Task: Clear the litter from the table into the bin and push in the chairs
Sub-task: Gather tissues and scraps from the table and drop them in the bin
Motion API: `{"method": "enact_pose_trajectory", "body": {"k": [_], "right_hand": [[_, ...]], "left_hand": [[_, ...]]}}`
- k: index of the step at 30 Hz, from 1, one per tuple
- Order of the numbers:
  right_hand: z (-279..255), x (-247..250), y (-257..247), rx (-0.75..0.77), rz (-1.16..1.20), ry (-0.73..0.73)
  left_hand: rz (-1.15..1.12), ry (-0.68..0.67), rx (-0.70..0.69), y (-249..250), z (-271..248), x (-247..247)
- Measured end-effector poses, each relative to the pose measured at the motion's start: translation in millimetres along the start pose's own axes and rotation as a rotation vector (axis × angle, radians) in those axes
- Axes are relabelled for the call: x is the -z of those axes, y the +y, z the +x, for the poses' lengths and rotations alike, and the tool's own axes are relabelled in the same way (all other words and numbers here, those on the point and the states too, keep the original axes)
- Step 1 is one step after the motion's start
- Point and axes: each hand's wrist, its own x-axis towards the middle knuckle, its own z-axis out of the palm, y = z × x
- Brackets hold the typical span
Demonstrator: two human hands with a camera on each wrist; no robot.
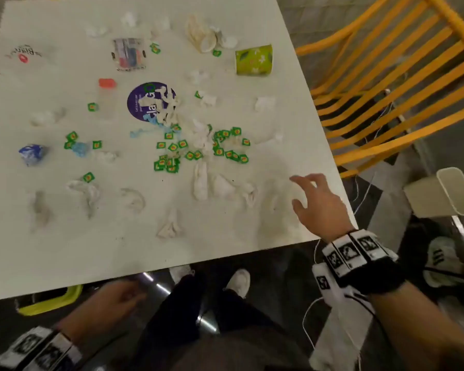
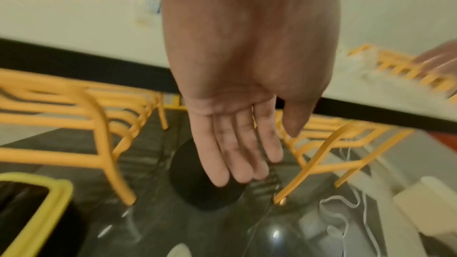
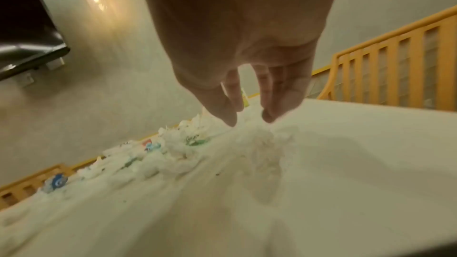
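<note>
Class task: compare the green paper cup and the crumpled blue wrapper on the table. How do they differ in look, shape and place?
The green paper cup keeps its cup shape and lies on its side; the blue wrapper is crushed into a ball. The cup is green with pale flowers and sits near the far right edge; the wrapper is blue and white, near the left. Both rest untouched on the white table.

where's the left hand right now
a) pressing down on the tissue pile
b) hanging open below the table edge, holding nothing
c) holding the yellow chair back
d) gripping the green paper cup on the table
b: the left hand hangs with straight fingers, holding nothing, below the edge of the table, over the dark floor, while the green paper cup lies untouched on its side at the far end.
</note>
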Motion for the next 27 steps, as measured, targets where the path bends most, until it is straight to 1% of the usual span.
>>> {"method": "enact_pose_trajectory", "body": {"k": [1, 2, 4, 7, 8, 9, 12, 14, 16, 17, 18, 20, 21, 22, 24, 27], "right_hand": [[10, -3, -1, 0.01, -0.045, -0.039], [14, -5, -2, 0.02, -0.06, -0.07], [22, -12, -3, 0.023, -0.092, -0.129], [18, -23, 2, 0.039, -0.046, -0.093], [19, -24, 3, 0.048, -0.025, -0.068], [18, -26, 3, 0.059, -0.011, -0.048], [17, -34, -1, 0.095, 0.08, 0.008], [15, -36, -13, 0.11, 0.187, 0.085], [16, -37, -32, 0.121, 0.281, 0.129], [16, -37, -44, 0.125, 0.301, 0.11], [17, -39, -54, 0.127, 0.282, 0.057], [19, -46, -70, 0.119, 0.128, -0.076], [20, -48, -75, 0.127, 0.037, -0.113], [21, -51, -78, 0.142, -0.025, -0.121], [22, -54, -81, 0.144, -0.05, -0.11], [24, -54, -82, 0.121, -0.029, -0.088]], "left_hand": [[0.031, 0.055, 0.005, 6, 5, 0], [0.084, 0.163, -0.001, 18, 8, 1], [0.148, 0.345, -0.1, 41, 15, 4], [0.131, 0.614, -0.108, 63, 34, 1], [0.152, 0.662, -0.102, 65, 43, 0], [0.16, 0.673, -0.094, 69, 51, 1], [0.176, 0.638, -0.072, 71, 73, -3], [0.2, 0.636, -0.092, 69, 84, -4], [0.179, 0.659, -0.133, 68, 89, -2], [0.159, 0.676, -0.148, 69, 90, 0], [0.141, 0.695, -0.167, 70, 92, 2], [0.132, 0.718, -0.213, 72, 92, 7], [0.124, 0.722, -0.233, 74, 93, 10], [0.109, 0.718, -0.245, 76, 94, 14], [0.105, 0.697, -0.256, 81, 97, 21], [0.223, 0.603, -0.234, 98, 110, 26]]}}
